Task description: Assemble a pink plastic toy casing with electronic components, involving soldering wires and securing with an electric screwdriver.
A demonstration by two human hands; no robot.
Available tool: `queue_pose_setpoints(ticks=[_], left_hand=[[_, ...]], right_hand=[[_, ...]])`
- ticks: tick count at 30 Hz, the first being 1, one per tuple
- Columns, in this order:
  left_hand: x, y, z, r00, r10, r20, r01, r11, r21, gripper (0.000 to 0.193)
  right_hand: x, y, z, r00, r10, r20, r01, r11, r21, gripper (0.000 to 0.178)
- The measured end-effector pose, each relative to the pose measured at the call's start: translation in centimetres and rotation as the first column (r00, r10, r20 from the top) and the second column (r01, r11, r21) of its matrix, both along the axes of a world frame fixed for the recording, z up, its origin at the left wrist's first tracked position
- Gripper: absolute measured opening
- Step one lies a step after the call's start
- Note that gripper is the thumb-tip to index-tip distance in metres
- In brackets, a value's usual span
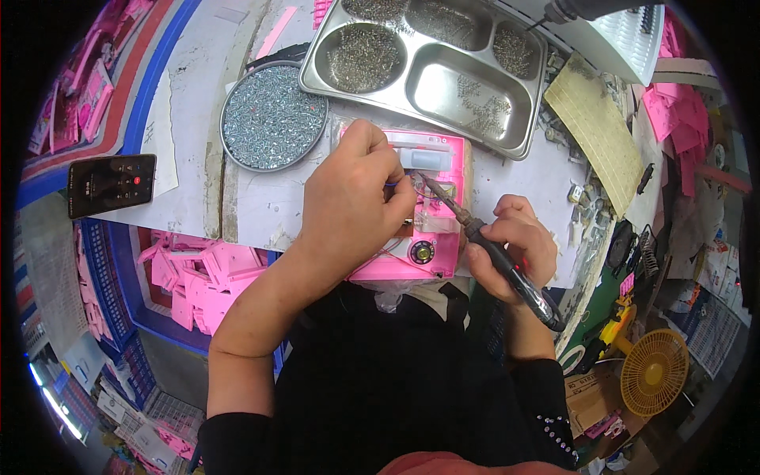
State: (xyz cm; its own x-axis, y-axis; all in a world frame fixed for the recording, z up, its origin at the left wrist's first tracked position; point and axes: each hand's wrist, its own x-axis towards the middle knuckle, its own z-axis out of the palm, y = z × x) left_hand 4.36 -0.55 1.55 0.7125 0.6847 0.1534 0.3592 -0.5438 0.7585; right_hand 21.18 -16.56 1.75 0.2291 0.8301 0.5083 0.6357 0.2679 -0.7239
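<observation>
A pink plastic housing (448,252) lies in front of me, with a small round speaker (422,252), thin wires and a pale rectangular part (425,159) inside it. My right hand (518,247) grips a black soldering iron (499,255). Its metal tip points up and left into the middle of the housing, close to my left fingertips. My left hand (352,190) reaches over the housing's left side, thumb and fingers pinched together. Whatever they pinch is hidden behind the hand, though a thin wire shows near them.
A round tray of small screws (273,115) and a steel compartment tray (372,100) of small metal parts stand beyond the housing. A phone (111,185) lies at left. Pink pieces fill a blue crate (150,315) below the table. A yellow fan (654,372) is at lower right.
</observation>
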Motion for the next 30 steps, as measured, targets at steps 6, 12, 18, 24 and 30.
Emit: queue_pose_setpoints(ticks=[6,12,18,24,30], left_hand=[[0.0,0.0,-0.3,0.999,0.0,0.033,0.0,1.0,0.013,0.011],[0.0,-0.1,-0.2,1.0,0.011,0.024,-0.011,1.0,0.008,0.012],[0.0,-0.1,-0.2,1.0,0.007,0.017,-0.007,1.0,0.006,0.012],[-0.9,0.3,0.2,0.989,-0.071,0.13,0.08,0.995,-0.065,0.008],[-1.6,0.4,0.4,0.961,-0.141,0.239,0.171,0.979,-0.112,0.006]], right_hand=[[0.1,-0.3,-0.2,0.999,0.04,0.012,-0.04,0.998,-0.055,0.031],[0.3,-0.5,-0.3,0.998,0.054,0.024,-0.051,0.995,-0.08,0.03],[0.3,-0.5,0.0,0.997,0.061,0.037,-0.057,0.995,-0.085,0.03],[0.1,-0.5,-0.3,0.99,-0.022,-0.138,0.024,1.0,0.012,0.036],[-2.0,2.4,0.3,0.966,-0.104,-0.238,0.08,0.991,-0.108,0.055]])
